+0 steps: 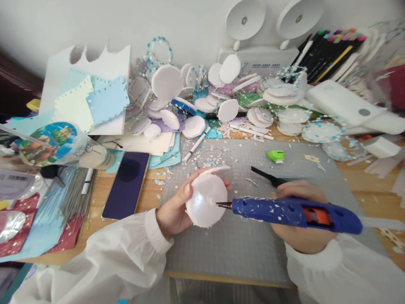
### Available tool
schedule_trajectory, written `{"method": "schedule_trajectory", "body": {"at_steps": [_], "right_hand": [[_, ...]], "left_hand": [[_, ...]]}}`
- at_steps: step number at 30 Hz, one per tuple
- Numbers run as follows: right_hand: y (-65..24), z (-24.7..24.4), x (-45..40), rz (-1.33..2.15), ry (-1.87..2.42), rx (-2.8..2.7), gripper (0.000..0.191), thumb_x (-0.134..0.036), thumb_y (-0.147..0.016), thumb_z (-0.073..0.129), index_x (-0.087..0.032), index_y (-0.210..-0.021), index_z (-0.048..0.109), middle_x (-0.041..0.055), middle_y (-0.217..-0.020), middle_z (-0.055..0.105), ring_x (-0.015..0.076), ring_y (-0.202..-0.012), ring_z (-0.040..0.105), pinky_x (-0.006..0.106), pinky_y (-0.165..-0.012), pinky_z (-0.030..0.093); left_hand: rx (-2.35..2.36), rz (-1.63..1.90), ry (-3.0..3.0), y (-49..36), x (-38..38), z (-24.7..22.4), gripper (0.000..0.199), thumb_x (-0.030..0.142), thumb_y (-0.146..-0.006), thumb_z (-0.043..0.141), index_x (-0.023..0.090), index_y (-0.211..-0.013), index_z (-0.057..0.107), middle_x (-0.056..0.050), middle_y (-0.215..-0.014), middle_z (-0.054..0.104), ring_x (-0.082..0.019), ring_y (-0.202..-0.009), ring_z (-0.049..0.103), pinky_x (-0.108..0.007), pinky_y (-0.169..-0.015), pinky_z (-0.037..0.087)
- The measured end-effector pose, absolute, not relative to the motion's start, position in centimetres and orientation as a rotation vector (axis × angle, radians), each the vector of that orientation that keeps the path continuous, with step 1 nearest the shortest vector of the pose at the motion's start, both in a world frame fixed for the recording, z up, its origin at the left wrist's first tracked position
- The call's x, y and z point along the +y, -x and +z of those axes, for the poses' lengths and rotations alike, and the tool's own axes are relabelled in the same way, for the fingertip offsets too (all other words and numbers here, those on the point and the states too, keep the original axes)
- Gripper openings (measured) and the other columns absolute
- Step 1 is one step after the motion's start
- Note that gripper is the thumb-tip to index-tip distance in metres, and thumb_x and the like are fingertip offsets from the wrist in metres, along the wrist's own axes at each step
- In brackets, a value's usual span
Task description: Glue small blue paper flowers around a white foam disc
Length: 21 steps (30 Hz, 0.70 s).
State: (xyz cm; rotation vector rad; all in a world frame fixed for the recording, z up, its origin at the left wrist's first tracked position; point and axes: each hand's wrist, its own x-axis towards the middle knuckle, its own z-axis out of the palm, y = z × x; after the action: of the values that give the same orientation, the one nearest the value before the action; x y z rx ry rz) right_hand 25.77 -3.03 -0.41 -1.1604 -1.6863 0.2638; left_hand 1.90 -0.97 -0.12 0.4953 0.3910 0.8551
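Observation:
My left hand (175, 207) is closed on a white foam disc (205, 207), whose flat face is turned up toward me. A second pale piece shows behind its upper edge, partly hidden. In my right hand (300, 228) is a blue glue gun (268, 211), its handle wrapped by my fingers. The gun's metal nozzle points left, and its tip meets the right part of the disc's face, where a small whitish blob shows. A clear glue stick (384, 223) juts from the gun's back end. Just above my right hand lies a black-handled tool (265, 175), partly covered.
Under my hands lies a grey cutting mat (228, 253). Many white foam discs (166, 82) with beaded wire crowd the back. A phone (126, 185), a lidded cup (50, 143) and paper sheets (164, 156) stand left. A green cutter (276, 156) lies on the mat.

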Motion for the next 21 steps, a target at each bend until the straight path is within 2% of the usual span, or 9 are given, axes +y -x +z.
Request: {"method": "schedule_trajectory", "body": {"at_steps": [9,21], "right_hand": [[-25.69,-0.40,-3.05,0.257,1.109,-1.698,0.030,-0.010,-0.063,0.071,-0.024,-0.085,0.057,0.0007,-0.075,0.059,0.0180,-0.063,0.054,0.034,-0.056,0.048],[-25.12,0.32,-2.75,0.200,1.130,-1.638,0.026,-0.010,-0.063,0.071,-0.023,-0.081,0.056,-0.0008,-0.070,0.058,0.0175,-0.061,0.055,0.033,-0.054,0.046]], "left_hand": [[0.370,0.852,-0.489,-1.94,-1.00,-0.23,0.071,0.055,-0.073,0.072,0.018,-0.130,0.050,-0.016,-0.125,0.063,-0.032,-0.122,0.055,-0.040,-0.095,0.048],[0.356,0.862,-0.511,-1.99,-1.04,-0.38,0.069,0.055,-0.076,0.068,0.019,-0.131,0.048,-0.016,-0.126,0.062,-0.035,-0.123,0.054,-0.045,-0.097,0.046]]}}
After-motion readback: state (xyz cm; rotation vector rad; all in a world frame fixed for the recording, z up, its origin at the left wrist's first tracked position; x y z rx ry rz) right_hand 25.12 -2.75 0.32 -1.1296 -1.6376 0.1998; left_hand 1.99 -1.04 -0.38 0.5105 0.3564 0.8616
